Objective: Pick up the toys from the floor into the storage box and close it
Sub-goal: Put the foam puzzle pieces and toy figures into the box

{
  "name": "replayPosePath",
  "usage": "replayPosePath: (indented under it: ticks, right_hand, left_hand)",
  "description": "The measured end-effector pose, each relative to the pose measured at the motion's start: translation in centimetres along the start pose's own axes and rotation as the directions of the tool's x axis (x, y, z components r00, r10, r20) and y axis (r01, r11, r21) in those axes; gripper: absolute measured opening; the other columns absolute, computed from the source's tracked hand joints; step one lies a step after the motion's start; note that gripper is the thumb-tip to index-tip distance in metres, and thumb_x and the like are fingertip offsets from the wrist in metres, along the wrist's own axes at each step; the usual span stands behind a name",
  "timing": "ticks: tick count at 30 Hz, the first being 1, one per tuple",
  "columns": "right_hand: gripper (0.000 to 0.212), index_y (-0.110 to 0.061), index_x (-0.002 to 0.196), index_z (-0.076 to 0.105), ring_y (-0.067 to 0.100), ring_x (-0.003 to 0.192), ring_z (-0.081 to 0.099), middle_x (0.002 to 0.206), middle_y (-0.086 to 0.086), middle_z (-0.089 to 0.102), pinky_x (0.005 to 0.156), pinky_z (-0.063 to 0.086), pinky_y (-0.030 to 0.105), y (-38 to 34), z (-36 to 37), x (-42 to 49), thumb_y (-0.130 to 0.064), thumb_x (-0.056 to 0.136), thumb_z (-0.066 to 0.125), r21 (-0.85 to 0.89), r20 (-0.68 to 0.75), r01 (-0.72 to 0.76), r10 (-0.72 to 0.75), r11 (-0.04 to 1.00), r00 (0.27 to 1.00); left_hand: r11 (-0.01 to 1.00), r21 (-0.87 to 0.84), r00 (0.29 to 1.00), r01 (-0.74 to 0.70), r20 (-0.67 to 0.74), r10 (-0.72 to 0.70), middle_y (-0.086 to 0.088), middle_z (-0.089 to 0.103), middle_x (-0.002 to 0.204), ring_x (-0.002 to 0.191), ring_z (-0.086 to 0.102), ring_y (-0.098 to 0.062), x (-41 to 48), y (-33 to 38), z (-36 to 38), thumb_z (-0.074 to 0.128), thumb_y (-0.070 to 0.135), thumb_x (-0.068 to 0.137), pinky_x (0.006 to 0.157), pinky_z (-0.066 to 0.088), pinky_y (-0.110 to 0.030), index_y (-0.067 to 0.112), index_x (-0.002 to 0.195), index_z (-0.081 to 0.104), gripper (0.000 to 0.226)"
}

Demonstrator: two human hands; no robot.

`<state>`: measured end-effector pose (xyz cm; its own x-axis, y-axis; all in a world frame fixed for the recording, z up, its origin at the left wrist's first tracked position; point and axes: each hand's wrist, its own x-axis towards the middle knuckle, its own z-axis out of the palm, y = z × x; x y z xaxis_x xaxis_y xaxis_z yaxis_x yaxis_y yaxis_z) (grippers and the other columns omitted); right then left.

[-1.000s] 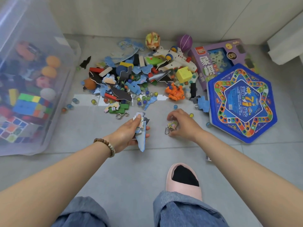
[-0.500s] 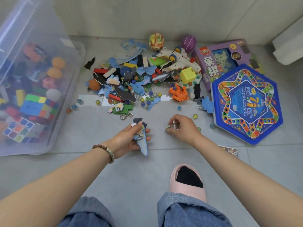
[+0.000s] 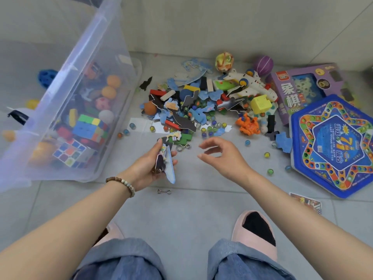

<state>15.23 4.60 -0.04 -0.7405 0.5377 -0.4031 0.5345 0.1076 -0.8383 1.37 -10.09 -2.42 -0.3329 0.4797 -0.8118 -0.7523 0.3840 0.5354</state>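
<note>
My left hand point(image 3: 145, 165) grips a small stack of flat puzzle pieces point(image 3: 167, 161), blue and dark, above the floor. My right hand point(image 3: 223, 156) hovers beside it with relaxed fingers and holds nothing. The clear plastic storage box point(image 3: 66, 102) stands at the left, open, with cubes, balls and blocks inside. A pile of toys point(image 3: 201, 104) lies on the floor ahead: puzzle pieces, marbles, blocks, a white toy plane point(image 3: 252, 85), a yellow cube point(image 3: 260, 104), an orange toy point(image 3: 249, 125). One metal ring puzzle point(image 3: 163, 191) lies below my left hand, another point(image 3: 183, 146) just beyond it.
A blue hexagonal board game point(image 3: 335, 144) and a purple game box point(image 3: 306, 87) lie at the right. Two balls point(image 3: 224, 61) rest by the wall. Loose marbles point(image 3: 267, 155) are scattered near the board. My slippered feet point(image 3: 256, 231) are at the bottom. A card point(image 3: 305, 201) lies on the tiles.
My right hand has lifted off the floor and opened; the small piece it pinched is now in my left hand's stack. The view has shifted left, showing more of the box.
</note>
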Motion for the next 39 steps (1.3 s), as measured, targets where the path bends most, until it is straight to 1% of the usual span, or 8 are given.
replayPosePath:
  ticks: [6, 12, 20, 22, 25, 29, 33, 39]
  right_hand:
    - [0.025, -0.024, 0.093, 0.064, 0.013, 0.089, 0.058, 0.101, -0.003, 0.063, 0.085, 0.047, 0.024, 2.9, 6.6, -1.2, -0.021, 0.073, 0.078, -0.18, 0.261, -0.001, 0.049, 0.984, 0.964]
    - [0.018, -0.025, 0.094, 0.065, 0.01, 0.101, 0.051, 0.101, -0.008, 0.055, 0.079, 0.043, 0.027, 3.4, 10.4, -1.4, -0.027, 0.076, 0.07, -0.486, 0.258, 0.134, -0.005, 0.864, 0.966]
    - [0.006, -0.021, 0.082, 0.062, 0.008, 0.091, 0.049, 0.093, -0.008, 0.054, 0.073, 0.038, 0.025, 4.1, 10.1, -1.9, -0.026, 0.082, 0.065, -0.509, 0.17, 0.09, -0.002, 0.856, 0.985]
    - [0.009, -0.023, 0.076, 0.061, 0.007, 0.077, 0.05, 0.085, -0.006, 0.057, 0.07, 0.04, 0.024, 4.3, 9.5, -1.6, -0.024, 0.081, 0.068, -0.452, 0.084, -0.002, 0.045, 0.892, 0.995]
    - [0.017, -0.019, 0.065, 0.063, -0.002, 0.049, 0.049, 0.064, -0.004, 0.06, 0.058, 0.04, 0.016, 3.7, 7.9, -0.7, -0.014, 0.079, 0.072, -0.062, -0.086, -0.198, 0.192, 0.978, 0.978]
    - [0.006, -0.005, 0.078, 0.066, -0.003, 0.046, 0.055, 0.062, 0.001, 0.06, 0.052, 0.048, 0.012, 0.7, 6.7, 0.1, -0.009, 0.08, 0.071, 0.378, -0.087, -0.217, 0.268, 0.9, 0.959]
    - [0.007, -0.003, 0.082, 0.071, -0.003, 0.054, 0.058, 0.076, 0.005, 0.07, 0.05, 0.042, 0.009, -0.7, 7.2, 0.3, -0.01, 0.08, 0.071, 0.298, 0.001, -0.139, 0.146, 0.944, 0.989]
    - [0.006, -0.013, 0.085, 0.069, 0.008, 0.064, 0.056, 0.076, -0.003, 0.065, 0.049, 0.045, 0.011, 1.6, 3.8, 3.6, -0.015, 0.08, 0.072, 0.257, -0.183, -0.169, 0.22, 0.951, 0.958]
  left_hand:
    - [0.992, -0.121, 0.991, 0.02, -0.13, -0.036, 0.001, 0.065, 0.089, 0.057, 0.069, -0.009, -1.1, -0.6, -5.5, 0.04, 0.045, 0.095, 0.049, 0.054, -0.022, 0.018, 0.104, 0.056, 0.032]
    - [0.999, -0.031, 0.996, 0.02, -0.088, -0.023, 0.001, 0.067, 0.093, 0.068, 0.071, -0.013, -1.3, -2.0, -6.9, 0.039, 0.046, 0.096, 0.076, 0.049, -0.032, 0.021, 0.105, 0.055, 0.032]
    - [0.998, -0.046, 0.997, 0.049, -0.056, -0.051, 0.0, 0.065, 0.093, 0.083, 0.064, -0.019, -1.6, -2.0, -6.4, 0.034, 0.044, 0.098, 0.068, 0.049, -0.032, 0.016, 0.116, 0.051, 0.038]
    - [0.997, -0.048, 0.997, 0.062, -0.044, -0.065, 0.0, 0.065, 0.094, 0.082, 0.065, -0.019, -1.5, -1.8, -6.2, 0.033, 0.044, 0.098, 0.066, 0.048, -0.032, 0.015, 0.121, 0.049, 0.041]
    - [0.995, -0.064, 0.997, 0.081, -0.014, -0.082, 0.0, 0.065, 0.096, 0.083, 0.065, -0.019, -1.1, -1.4, -5.3, 0.034, 0.044, 0.098, 0.067, 0.05, -0.033, 0.012, 0.128, 0.046, 0.046]
    - [0.991, -0.098, 0.995, 0.093, 0.048, -0.088, 0.0, 0.066, 0.1, 0.089, 0.065, -0.02, 0.1, -1.1, -3.3, 0.032, 0.045, 0.098, 0.078, 0.051, -0.034, 0.014, 0.131, 0.044, 0.048]
    - [0.988, -0.089, 0.988, 0.124, 0.108, -0.114, -0.003, 0.073, 0.085, 0.076, 0.069, -0.016, 0.9, -0.7, -1.3, 0.033, 0.049, 0.097, 0.073, 0.051, -0.03, 0.014, 0.105, 0.06, 0.045]
    - [0.98, -0.179, 0.995, 0.086, 0.063, -0.076, 0.006, 0.074, 0.074, 0.072, 0.07, -0.012, 2.2, 1.2, 0.0, 0.035, 0.045, 0.097, 0.072, 0.054, -0.029, 0.015, 0.098, 0.059, 0.038]
